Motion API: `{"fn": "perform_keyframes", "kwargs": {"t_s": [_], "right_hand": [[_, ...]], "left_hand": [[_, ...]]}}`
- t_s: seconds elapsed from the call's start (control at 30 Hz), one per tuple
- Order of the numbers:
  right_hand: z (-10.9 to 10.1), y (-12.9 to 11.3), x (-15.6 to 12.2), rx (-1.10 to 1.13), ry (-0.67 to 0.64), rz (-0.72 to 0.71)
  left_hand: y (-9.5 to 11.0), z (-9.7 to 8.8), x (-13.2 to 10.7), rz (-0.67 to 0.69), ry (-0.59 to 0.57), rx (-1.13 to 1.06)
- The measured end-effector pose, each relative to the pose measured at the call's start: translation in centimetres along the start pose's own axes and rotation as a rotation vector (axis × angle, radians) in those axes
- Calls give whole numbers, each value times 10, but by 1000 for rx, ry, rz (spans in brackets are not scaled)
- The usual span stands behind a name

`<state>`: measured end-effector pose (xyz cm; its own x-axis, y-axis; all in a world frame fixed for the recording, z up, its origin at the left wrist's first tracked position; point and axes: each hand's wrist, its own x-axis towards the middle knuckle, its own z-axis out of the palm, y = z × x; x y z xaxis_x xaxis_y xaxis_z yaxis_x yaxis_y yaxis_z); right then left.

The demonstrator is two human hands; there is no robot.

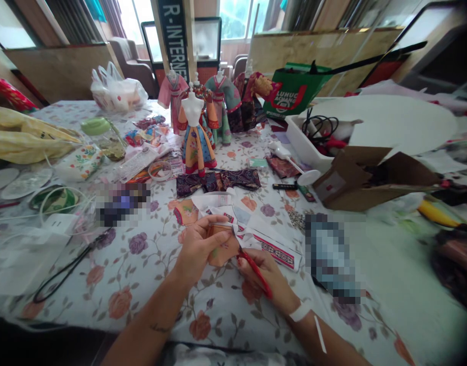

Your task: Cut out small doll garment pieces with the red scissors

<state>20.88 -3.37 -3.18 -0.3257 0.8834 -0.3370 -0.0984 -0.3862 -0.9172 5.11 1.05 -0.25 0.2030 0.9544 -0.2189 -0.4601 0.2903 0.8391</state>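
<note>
My left hand point(199, 246) pinches a small orange fabric piece point(222, 247) over the floral tablecloth point(142, 284). My right hand point(269, 277) grips red-handled scissors point(252, 267), their tip touching the fabric's right edge. A white garment with patterned trim point(263, 239) lies just beyond the hands. Farther back stands a white doll mannequin in a colourful skirt point(195, 137), with dark patterned cloth point(218, 181) at its foot.
Several dressed doll mannequins point(221, 101) stand at the back centre. A brown cardboard box point(370, 178) and a white bin point(305, 142) sit to the right. A green-lidded jar point(103, 134), plastic bags point(117, 91) and a black cable point(65, 272) lie on the left.
</note>
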Motion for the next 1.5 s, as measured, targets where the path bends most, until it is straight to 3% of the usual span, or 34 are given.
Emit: {"fn": "perform_keyframes", "kwargs": {"t_s": [0.43,1.03,1.5], "right_hand": [[-1,1,0,-18,-25,-23],[-2,-3,0,-43,-17,-6],[0,-6,-1,-109,-9,12]], "left_hand": [[1,-1,-1,49,50,107],[1,-4,0,42,13,92],[3,-1,-3,47,68,130]]}}
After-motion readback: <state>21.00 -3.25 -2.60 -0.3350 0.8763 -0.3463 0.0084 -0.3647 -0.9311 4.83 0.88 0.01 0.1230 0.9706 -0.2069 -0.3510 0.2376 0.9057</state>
